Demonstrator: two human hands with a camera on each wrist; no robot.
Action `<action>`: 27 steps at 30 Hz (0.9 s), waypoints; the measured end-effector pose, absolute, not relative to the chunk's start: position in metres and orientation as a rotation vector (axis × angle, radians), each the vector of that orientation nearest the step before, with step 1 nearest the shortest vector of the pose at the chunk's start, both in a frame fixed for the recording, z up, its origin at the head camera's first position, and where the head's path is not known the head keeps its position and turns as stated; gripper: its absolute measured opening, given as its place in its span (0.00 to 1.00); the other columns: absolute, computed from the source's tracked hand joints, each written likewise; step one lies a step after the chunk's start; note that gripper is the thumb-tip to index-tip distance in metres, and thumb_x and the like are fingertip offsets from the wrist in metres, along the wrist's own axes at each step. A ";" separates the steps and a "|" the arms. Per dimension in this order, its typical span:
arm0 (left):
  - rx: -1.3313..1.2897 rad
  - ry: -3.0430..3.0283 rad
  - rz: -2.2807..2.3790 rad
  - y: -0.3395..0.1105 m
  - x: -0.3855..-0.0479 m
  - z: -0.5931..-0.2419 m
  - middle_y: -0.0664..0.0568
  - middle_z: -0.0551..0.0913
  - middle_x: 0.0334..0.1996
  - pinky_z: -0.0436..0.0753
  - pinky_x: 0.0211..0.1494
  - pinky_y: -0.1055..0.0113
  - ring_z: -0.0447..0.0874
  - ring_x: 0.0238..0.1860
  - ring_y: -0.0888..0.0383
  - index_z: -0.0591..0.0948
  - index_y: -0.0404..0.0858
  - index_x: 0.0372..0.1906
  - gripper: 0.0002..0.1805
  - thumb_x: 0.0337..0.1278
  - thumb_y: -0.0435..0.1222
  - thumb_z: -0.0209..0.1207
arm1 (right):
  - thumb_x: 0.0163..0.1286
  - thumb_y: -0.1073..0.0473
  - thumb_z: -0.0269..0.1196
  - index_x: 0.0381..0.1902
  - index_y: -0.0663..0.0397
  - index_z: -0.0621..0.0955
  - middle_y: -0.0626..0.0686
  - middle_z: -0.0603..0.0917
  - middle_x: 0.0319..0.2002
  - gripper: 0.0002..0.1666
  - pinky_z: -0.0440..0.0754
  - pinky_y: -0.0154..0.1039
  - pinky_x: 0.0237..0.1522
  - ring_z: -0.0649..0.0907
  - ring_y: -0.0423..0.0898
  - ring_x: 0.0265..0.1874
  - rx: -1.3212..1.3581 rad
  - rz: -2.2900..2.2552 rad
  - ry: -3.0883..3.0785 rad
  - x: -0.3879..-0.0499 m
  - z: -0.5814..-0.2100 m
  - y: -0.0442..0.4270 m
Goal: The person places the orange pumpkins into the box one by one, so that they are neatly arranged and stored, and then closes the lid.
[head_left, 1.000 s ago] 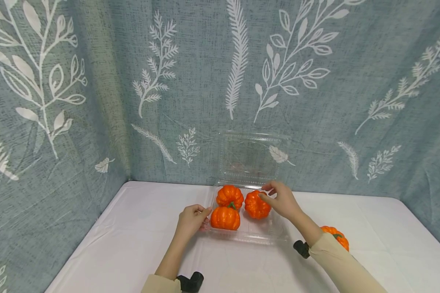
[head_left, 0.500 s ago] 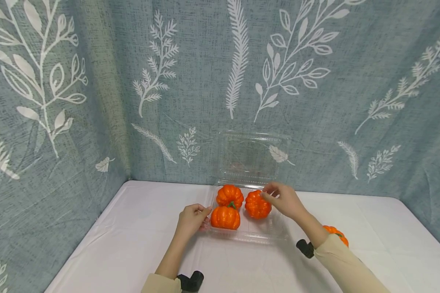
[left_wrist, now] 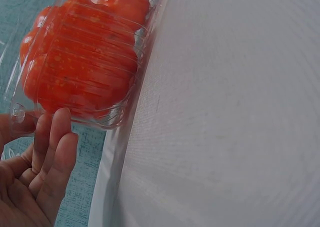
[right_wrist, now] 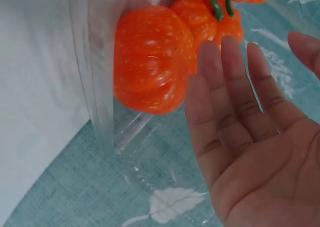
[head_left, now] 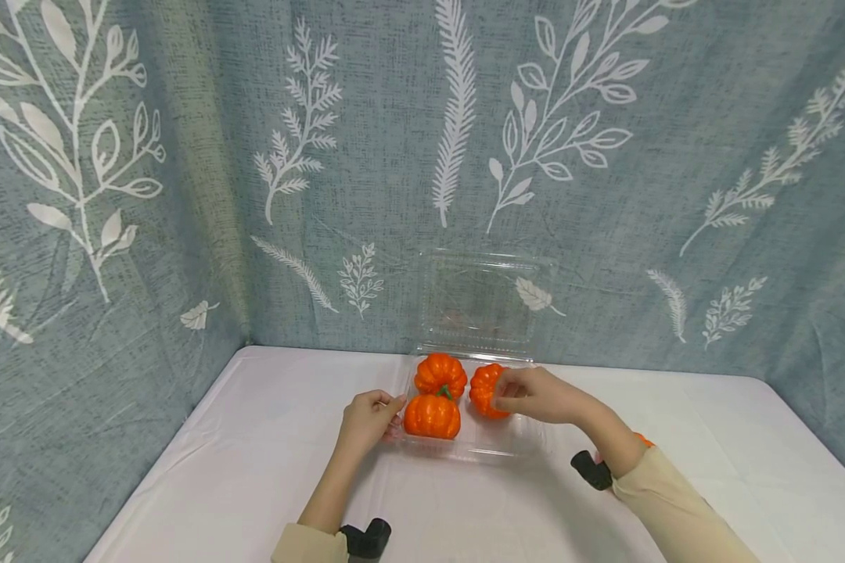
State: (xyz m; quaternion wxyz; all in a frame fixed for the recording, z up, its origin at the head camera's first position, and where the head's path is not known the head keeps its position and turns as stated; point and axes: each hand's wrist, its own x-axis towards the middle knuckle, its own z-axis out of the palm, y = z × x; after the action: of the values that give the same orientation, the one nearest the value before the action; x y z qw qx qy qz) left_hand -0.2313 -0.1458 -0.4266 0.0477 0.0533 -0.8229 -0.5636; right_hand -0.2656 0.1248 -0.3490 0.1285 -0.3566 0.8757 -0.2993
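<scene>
A clear plastic clamshell box [head_left: 479, 453] lies on the table, its lid [head_left: 486, 301] raised at the back. Two orange pumpkins stand on its left side, a rear pumpkin [head_left: 440, 371] and a front pumpkin [head_left: 432, 417]. A third pumpkin [head_left: 484, 391] sits to their right, partly hidden by my right hand [head_left: 542, 395]. That hand's fingers [right_wrist: 235, 57] are extended beside the third pumpkin; whether they touch it I cannot tell. With thumb and fingers, my left hand [head_left: 368, 418] pinches the box's front left corner, also visible in the left wrist view.
Another orange pumpkin [head_left: 644, 439] is on the table at the right, mostly covered by my right forearm. White cloth [head_left: 239, 469] covers the table. A patterned blue-green curtain [head_left: 380, 156] hangs behind and along the left side.
My right hand has shifted slightly down from the upper right of the third pumpkin to its right side, and its forearm now hides more of the outside pumpkin. The left hand stays put.
</scene>
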 end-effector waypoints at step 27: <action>0.159 -2.511 -1.693 -0.144 -0.230 -0.425 0.48 0.80 0.16 0.83 0.20 0.65 0.81 0.15 0.57 0.79 0.29 0.26 0.13 0.57 0.37 0.59 | 0.64 0.55 0.59 0.36 0.53 0.77 0.43 0.79 0.30 0.08 0.77 0.32 0.31 0.77 0.39 0.31 -1.059 -0.809 2.626 -0.254 -0.354 0.143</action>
State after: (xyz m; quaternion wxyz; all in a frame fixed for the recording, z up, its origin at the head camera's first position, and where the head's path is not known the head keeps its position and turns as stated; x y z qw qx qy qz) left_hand -0.2301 -0.1444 -0.4251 0.0547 0.0523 -0.8268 -0.5574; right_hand -0.2536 0.1429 -0.3543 0.0982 -0.3580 0.8874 -0.2734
